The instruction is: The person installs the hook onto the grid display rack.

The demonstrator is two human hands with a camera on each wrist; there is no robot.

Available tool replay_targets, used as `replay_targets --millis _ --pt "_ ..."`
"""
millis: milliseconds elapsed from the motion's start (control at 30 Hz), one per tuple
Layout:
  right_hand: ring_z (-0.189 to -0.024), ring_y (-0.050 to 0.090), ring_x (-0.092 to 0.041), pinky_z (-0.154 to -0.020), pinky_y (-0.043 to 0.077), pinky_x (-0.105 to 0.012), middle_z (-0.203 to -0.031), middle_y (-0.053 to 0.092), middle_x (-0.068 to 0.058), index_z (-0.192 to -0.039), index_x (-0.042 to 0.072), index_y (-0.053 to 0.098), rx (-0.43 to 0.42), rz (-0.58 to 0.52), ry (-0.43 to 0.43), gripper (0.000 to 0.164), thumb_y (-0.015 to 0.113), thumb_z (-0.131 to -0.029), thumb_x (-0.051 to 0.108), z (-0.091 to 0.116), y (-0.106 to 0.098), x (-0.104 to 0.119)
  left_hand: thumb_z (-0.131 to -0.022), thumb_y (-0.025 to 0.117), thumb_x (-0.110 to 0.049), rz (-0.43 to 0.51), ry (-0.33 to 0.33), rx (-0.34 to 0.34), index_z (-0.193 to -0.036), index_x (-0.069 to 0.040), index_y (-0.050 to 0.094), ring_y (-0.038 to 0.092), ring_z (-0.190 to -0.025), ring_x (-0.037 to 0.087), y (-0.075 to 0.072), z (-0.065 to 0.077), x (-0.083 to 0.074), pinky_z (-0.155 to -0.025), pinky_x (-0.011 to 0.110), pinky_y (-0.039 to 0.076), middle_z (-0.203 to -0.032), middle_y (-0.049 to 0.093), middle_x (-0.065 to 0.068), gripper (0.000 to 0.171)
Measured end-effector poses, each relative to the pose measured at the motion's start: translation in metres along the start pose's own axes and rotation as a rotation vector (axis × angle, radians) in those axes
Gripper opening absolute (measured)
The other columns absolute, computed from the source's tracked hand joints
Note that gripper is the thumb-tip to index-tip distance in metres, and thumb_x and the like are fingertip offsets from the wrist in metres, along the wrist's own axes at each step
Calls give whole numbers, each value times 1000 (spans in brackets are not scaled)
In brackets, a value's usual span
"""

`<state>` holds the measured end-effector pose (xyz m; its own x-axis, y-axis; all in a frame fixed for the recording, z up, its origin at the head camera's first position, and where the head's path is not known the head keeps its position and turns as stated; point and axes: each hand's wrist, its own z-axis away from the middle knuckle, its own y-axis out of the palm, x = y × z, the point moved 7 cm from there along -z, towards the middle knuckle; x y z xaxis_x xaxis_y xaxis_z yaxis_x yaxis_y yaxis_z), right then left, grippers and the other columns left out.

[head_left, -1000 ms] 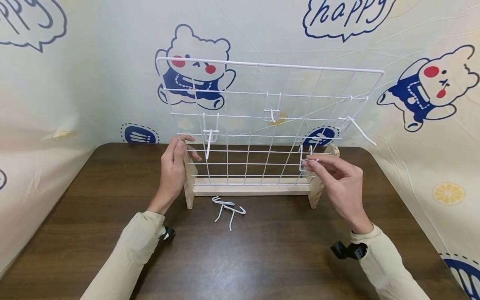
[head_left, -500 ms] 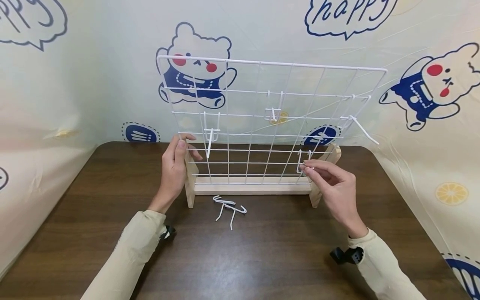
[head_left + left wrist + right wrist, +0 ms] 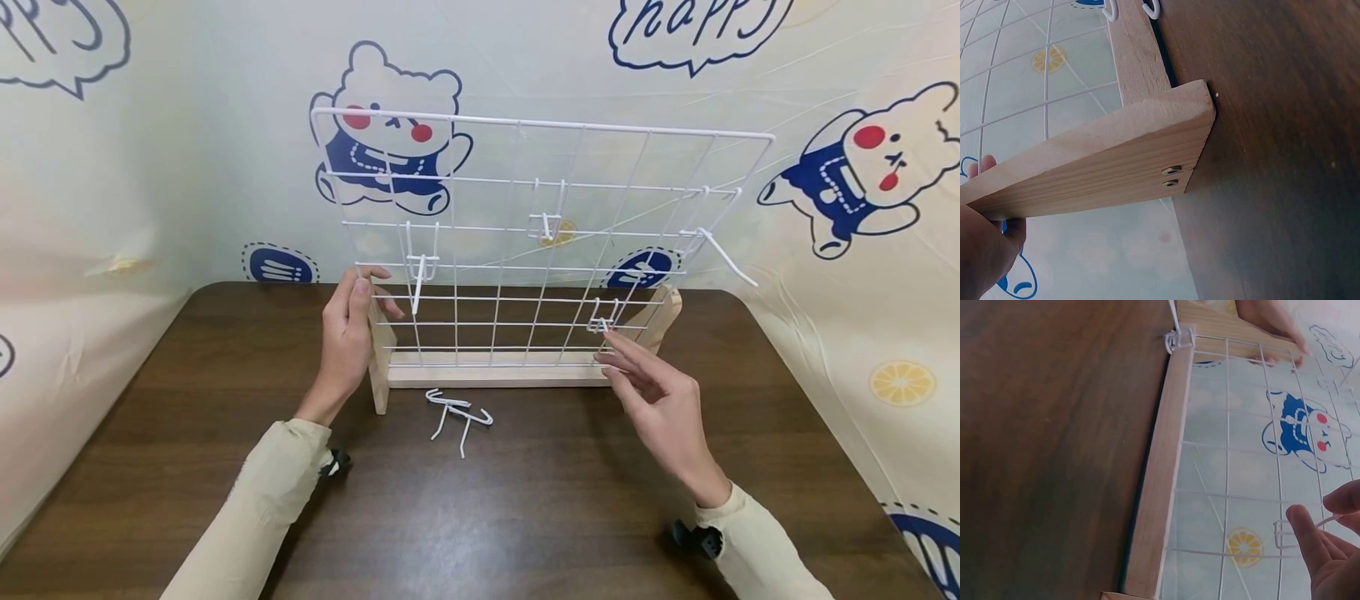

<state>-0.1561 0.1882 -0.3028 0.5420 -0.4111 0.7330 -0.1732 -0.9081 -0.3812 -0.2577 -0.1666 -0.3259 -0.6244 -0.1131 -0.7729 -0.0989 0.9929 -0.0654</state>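
Observation:
A white wire grid rack (image 3: 495,297) leans back in a wooden stand (image 3: 498,380). My left hand (image 3: 347,333) grips the stand's left side panel (image 3: 1104,156), fingers wrapped behind it. Low on the right of the grid hangs a white wire hook (image 3: 602,322). My right hand (image 3: 660,404) is just below and right of it, fingers loosely extended, one fingertip right at its prong. In the right wrist view the thumb (image 3: 1304,528) and forefinger stand apart on either side of the prong. Three other hooks hang on the grid, including a left hook (image 3: 420,271).
Two loose hooks (image 3: 459,414) lie overlapping on the dark wooden table (image 3: 480,517) in front of the stand. A middle hook (image 3: 546,225) and a right hook (image 3: 723,254) jut from the grid. Behind stands a patterned cloth backdrop (image 3: 247,150).
My right hand has loosened its pinch on the lower right hook and drawn down and slightly left. That hook now hangs on the grid by itself. My left hand keeps its place.

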Motion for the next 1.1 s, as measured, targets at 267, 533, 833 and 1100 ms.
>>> replay_targets --millis 267,533,833,1100 --pt "-92 73 -12 -79 55 -19 -115 70 -19 -130 -3 63 -4 39 -42 50 66 -83 -20 12 2 -1 -109 33 -17 -10 -4 4 -118 9 55 62 -74 39 3 -1 -13 -75 30 50 -78 60 30 35" --pt "-84 73 -9 -74 54 -16 -107 74 -8 -124 7 69 0 103 -107 45 69 -84 -14 21 9 -10 -109 33 -17 -11 -5 6 -119 10 54 62 -74 39 3 -1 -15 -75 30 50 -78 60 32 35" --pt "-88 71 -11 -78 52 -14 -101 74 0 -120 8 71 77 137 -165 39 70 -85 -9 22 25 -1 -109 34 -22 -3 -10 8 -121 5 55 65 -75 32 0 1 0 -76 31 50 -79 62 26 37" --pt "-90 70 -13 -83 51 -16 -107 74 0 -117 8 72 130 141 -198 35 70 -86 -6 22 39 2 -109 32 -17 -29 -14 15 -120 10 52 62 -75 40 1 0 -4 -77 30 50 -79 60 30 36"
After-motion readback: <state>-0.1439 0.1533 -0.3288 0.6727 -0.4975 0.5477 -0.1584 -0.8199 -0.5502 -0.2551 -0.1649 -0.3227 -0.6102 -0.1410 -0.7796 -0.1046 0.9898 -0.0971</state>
